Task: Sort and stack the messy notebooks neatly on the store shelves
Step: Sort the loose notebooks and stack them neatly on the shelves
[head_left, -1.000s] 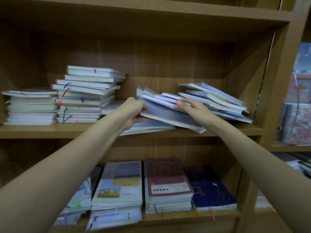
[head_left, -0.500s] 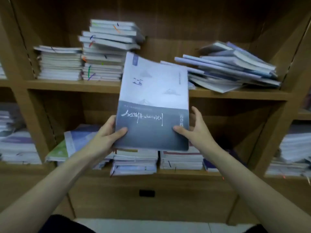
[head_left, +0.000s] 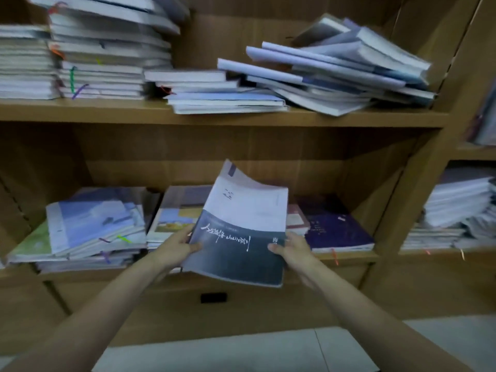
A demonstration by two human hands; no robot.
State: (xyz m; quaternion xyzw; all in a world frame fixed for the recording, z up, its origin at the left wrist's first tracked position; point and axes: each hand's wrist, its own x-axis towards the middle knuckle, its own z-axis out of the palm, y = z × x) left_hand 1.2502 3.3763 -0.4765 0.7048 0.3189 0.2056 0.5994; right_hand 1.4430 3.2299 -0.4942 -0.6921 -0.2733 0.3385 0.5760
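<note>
Dropped lower since half a second back: grey-and-white notebook (head_left: 241,226) now down at the lower shelf (head_left: 346,257) level instead of up in front of the upper shelf (head_left: 214,118), tilted so the top edge leans back and a bit left. Held up in the air at both lower sides, in front of the lower stacks, not resting on anything as far as visible.

Left hand (head_left: 175,248) gripping the lower left edge, thumb curled over the dark cover, fingers tucked behind. Right hand (head_left: 291,251) pinching the lower right edge the same way, thumb on top near the white lettering, rest of the fingers hidden under the book.

Up top: messy pile (head_left: 338,73) slumped against the right side of the upper shelf, books fanned out at all angles. Short flat stack (head_left: 214,92) just left of it, touching. Taller stacks (head_left: 102,55) further left with coloured ribbon markers poking out.

Lower shelf: sloppy blue-cover heap (head_left: 91,226) on the left, a landscape-cover stack (head_left: 177,210) partly hidden behind the held notebook, dark purple books (head_left: 332,224) on the right. Pretty blurry overall, so cover text not readable. More piles (head_left: 456,208) in the next bay over to the right.
</note>
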